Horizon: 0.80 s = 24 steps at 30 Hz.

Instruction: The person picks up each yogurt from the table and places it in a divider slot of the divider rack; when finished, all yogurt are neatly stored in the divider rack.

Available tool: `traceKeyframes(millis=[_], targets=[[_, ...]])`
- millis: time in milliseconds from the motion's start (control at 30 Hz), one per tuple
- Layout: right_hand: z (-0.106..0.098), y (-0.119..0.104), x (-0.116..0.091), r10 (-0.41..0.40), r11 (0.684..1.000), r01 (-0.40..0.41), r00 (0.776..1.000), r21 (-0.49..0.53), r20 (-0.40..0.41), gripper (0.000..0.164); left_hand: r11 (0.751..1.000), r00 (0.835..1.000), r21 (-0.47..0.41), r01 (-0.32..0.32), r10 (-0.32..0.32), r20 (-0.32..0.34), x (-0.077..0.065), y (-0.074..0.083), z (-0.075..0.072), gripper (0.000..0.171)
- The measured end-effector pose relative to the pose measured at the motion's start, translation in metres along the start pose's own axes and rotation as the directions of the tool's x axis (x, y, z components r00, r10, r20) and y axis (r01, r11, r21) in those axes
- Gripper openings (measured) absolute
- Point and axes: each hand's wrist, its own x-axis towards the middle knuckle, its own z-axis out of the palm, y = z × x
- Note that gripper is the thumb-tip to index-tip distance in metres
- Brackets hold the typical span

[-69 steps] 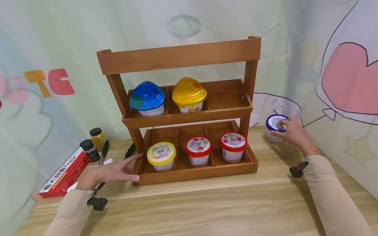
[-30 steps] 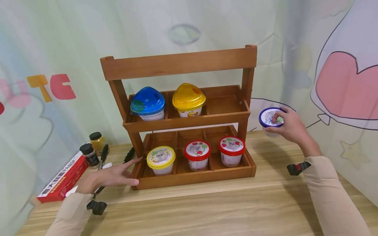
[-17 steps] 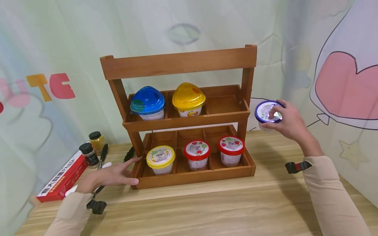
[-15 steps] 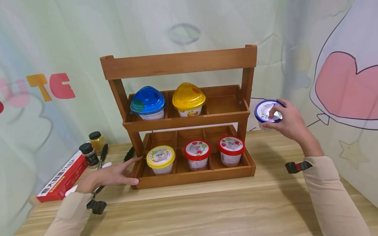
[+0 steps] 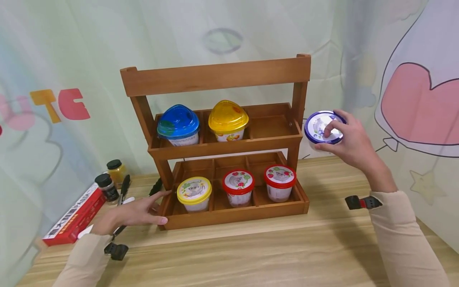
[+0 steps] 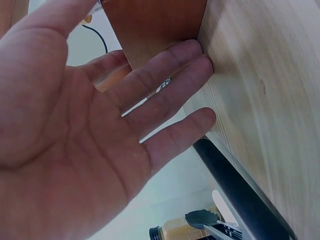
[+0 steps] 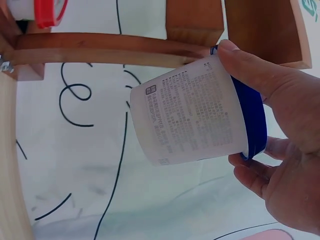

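Note:
In the head view my right hand (image 5: 355,143) grips a white tub with a blue-rimmed lid (image 5: 315,129) by its rim, held in the air right of the wooden two-tier rack (image 5: 215,77). The right wrist view shows the printed side of this tub (image 7: 195,110). My left hand (image 5: 130,215) rests against the rack's lower left corner with its fingers extended; the left wrist view shows its palm (image 6: 85,135). On the upper tier sit a blue-lidded cup (image 5: 179,123) and a yellow-lidded cup (image 5: 228,119). The lower tier bears a yellow-lidded tub (image 5: 195,193) and two red-lidded tubs (image 5: 238,187).
Left of the rack, a red pasta box (image 5: 77,215), a black-capped spice jar (image 5: 107,187) and a yellow jar (image 5: 116,171) stand near the curtain. Black-handled utensils (image 5: 124,187) lie beside them. The rack's upper right compartment (image 5: 270,121) holds nothing.
My right hand has lifted the blue-lidded tub off the table and carried it up and slightly left, towards the rack. The left hand stays at the rack's corner.

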Motion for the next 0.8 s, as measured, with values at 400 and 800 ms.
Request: traceKeyframes(millis=[400, 800], targets=[[-0.008, -0.025, -0.002, -0.041, 0.999, 0.042, 0.997, 0.024, -0.069, 0.035, 1.000, 1.000, -0.010, 0.009, -0.008, 0.004, -0.005, -0.002, -0.002, 0.100], [-0.018, -0.047, -0.007, -0.069, 0.997, 0.074, 0.985, 0.030, -0.157, 0.033, 1.000, 1.000, 0.012, -0.021, 0.022, -0.012, -0.001, -0.001, 0.000, 0.099]])
